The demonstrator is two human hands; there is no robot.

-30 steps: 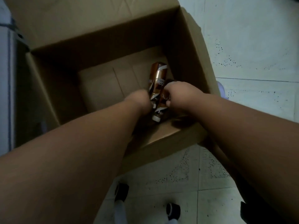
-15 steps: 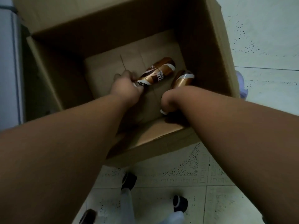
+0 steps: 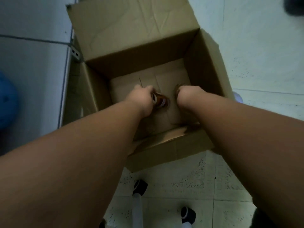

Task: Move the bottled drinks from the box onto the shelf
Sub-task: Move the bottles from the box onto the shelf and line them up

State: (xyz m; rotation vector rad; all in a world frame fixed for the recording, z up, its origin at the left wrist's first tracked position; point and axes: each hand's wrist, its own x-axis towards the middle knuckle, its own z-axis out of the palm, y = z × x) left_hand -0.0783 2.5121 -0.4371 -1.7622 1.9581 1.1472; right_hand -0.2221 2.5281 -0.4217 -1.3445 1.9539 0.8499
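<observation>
Head view looks down past my forearms into the cardboard box [image 3: 164, 51] on the tiled floor [image 3: 263, 55]. My left hand [image 3: 142, 100] is clenched around a brown bottle [image 3: 160, 100] low inside. Just right, my right hand [image 3: 186, 97] grips another bottle [image 3: 178, 87], mostly hidden.

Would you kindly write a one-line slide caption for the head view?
Both hands, left hand and right hand, each grip a brown bottle inside the open cardboard box.
</observation>
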